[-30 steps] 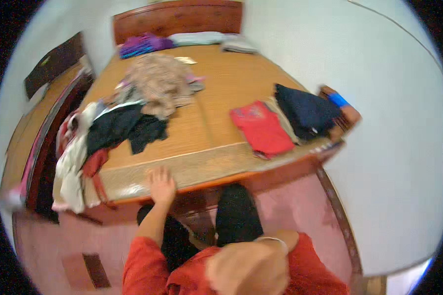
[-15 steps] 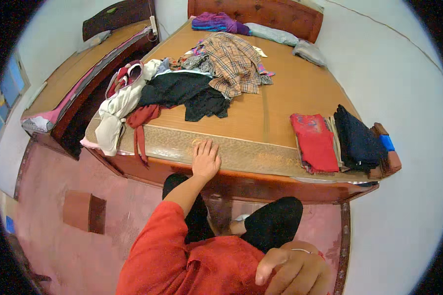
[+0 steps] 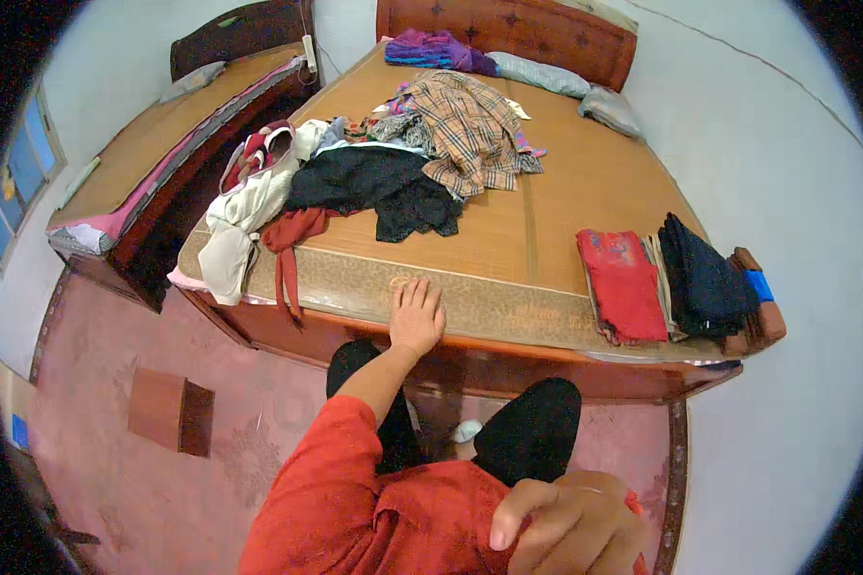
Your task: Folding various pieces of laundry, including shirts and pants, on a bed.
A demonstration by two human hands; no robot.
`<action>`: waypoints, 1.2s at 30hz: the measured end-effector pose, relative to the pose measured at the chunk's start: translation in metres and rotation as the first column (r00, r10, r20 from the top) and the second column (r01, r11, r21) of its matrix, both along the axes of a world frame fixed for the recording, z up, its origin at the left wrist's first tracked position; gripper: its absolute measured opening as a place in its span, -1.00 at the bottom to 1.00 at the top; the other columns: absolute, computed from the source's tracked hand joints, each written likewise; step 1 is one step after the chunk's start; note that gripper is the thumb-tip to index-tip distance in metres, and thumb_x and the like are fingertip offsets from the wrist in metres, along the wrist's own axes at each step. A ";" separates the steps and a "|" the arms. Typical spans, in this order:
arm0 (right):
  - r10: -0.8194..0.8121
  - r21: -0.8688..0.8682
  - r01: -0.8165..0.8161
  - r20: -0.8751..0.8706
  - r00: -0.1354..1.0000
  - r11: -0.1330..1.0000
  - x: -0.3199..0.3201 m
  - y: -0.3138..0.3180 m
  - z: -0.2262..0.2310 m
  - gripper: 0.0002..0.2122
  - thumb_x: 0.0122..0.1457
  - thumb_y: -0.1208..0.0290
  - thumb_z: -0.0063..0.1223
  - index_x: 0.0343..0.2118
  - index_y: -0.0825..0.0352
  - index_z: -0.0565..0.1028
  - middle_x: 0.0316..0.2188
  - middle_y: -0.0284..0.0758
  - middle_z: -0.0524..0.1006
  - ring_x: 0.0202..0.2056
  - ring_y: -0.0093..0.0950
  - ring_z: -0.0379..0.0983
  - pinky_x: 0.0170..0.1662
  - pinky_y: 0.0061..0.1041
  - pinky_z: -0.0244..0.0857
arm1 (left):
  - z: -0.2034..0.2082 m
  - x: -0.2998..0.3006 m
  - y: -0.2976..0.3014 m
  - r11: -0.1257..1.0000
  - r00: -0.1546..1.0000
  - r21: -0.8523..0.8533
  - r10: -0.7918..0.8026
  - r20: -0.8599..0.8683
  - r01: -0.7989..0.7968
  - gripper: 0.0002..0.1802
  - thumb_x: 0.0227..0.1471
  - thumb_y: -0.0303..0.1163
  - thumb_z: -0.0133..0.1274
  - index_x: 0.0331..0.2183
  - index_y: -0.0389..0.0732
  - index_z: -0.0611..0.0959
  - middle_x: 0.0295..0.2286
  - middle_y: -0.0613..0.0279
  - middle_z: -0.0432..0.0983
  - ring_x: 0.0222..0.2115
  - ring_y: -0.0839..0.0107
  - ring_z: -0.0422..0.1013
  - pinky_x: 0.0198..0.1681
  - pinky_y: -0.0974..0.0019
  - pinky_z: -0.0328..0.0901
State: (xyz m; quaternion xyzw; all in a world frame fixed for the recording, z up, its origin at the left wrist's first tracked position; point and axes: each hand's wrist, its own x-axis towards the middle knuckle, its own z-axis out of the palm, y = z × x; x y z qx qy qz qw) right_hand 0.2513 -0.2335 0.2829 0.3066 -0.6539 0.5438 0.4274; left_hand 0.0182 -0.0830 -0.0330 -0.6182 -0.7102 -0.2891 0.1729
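Note:
My left hand [image 3: 418, 317] lies flat on the patterned front edge of the bed mat [image 3: 547, 273], its fingers spread and holding nothing. Close to me at the lower right, my right hand [image 3: 571, 522] is raised with its fingers curled. What it holds, if anything, is hidden. Beyond my left hand is a loose heap of clothes: a black lace garment [image 3: 364, 182], a checked shirt [image 3: 470, 125], a white garment [image 3: 249, 206] and a red piece [image 3: 292, 230] hanging over the edge. To the right sit folded red clothes [image 3: 623, 287] beside a dark folded stack [image 3: 705, 278].
A brown bundle with a blue band [image 3: 759, 297] stands at the bed's right corner. Purple folded cloth [image 3: 431, 50] and pillows [image 3: 542, 74] lie by the headboard [image 3: 508, 34]. A second bed [image 3: 134, 158] is at the left. A brown box [image 3: 168, 412] stands on the pink floor.
The whole view has shifted slightly, so the bed and clothes sit a little farther right. Both hands keep nearly the same pose, and the clothes lie as before.

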 end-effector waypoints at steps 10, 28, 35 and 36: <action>0.019 -0.044 -0.020 -0.042 0.999 0.999 -0.007 0.022 -0.001 -0.65 0.11 0.19 0.01 -0.73 0.28 0.45 -0.67 -0.31 0.43 -0.65 -0.47 0.26 -0.26 -0.30 0.15 | 0.001 0.001 0.002 0.999 1.000 0.046 -0.008 0.012 0.007 -0.57 -0.06 -0.20 -0.06 -0.10 -0.12 0.50 0.00 0.09 0.31 0.07 0.17 0.15 0.16 0.01 -0.03; -0.703 0.426 0.566 0.320 0.635 0.706 -0.019 0.102 -0.078 -0.84 -0.07 0.48 0.08 -0.36 0.25 0.51 -0.33 -0.30 0.53 -0.26 -0.30 0.45 -0.10 -0.30 0.25 | 0.005 0.001 0.002 0.998 1.000 0.051 -0.023 0.002 0.023 -0.60 -0.06 -0.22 -0.03 -0.14 -0.14 0.53 -0.02 0.03 0.33 0.06 0.12 0.18 0.14 0.01 -0.02; -0.939 0.853 0.522 0.189 -0.289 0.011 -0.021 0.224 -0.253 -0.55 0.03 0.21 0.08 -0.01 0.27 0.37 0.07 -0.17 0.30 0.13 -0.22 0.15 0.16 -0.12 -0.03 | 0.025 -0.021 0.019 0.996 0.960 -0.069 -0.028 0.278 0.049 -0.64 -0.07 -0.24 -0.01 -0.19 -0.13 0.55 -0.10 0.04 0.37 0.02 0.11 0.20 0.09 0.00 0.02; -0.920 0.901 0.431 0.136 -0.368 -0.039 -0.013 0.227 -0.275 -0.52 0.04 0.17 0.07 0.02 0.25 0.35 0.09 -0.18 0.27 0.16 -0.22 0.09 0.19 -0.08 -0.11 | 0.029 -0.033 0.028 0.990 0.920 -0.123 -0.008 0.391 0.061 -0.65 -0.07 -0.24 -0.01 -0.20 -0.13 0.55 -0.10 0.04 0.37 0.02 0.11 0.19 0.07 -0.01 0.03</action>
